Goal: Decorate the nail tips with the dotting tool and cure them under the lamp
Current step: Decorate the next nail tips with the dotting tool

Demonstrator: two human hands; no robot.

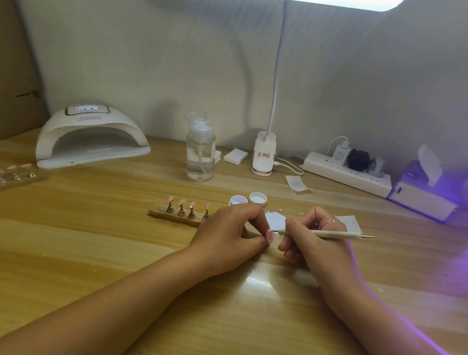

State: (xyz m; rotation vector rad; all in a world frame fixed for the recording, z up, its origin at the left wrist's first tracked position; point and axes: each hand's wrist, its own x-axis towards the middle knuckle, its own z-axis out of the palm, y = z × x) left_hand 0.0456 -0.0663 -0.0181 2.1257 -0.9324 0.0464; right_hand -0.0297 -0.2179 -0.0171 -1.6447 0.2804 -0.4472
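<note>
Wood-grain surface point(115, 252) under a grey padded wall carries the work: the left hand point(224, 231) pinches 1 nail tip point(269, 236) between thumb and curled fingers. The right hand point(313, 244) grips the dotting tool point(330, 233) like a pen, its point at that tip, just in front of a stand point(176, 218) holding 4 others. A slip or heavy press could smear the dot or flick the tip loose, since only fingertips steady it; the lamp point(91, 140), far left, reads "SUN", other labels being too blurred.

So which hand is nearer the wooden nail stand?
Left. The left hand sits at the right end of the nail stand; the right hand, gripping the dotting tool, is farther right.
</note>
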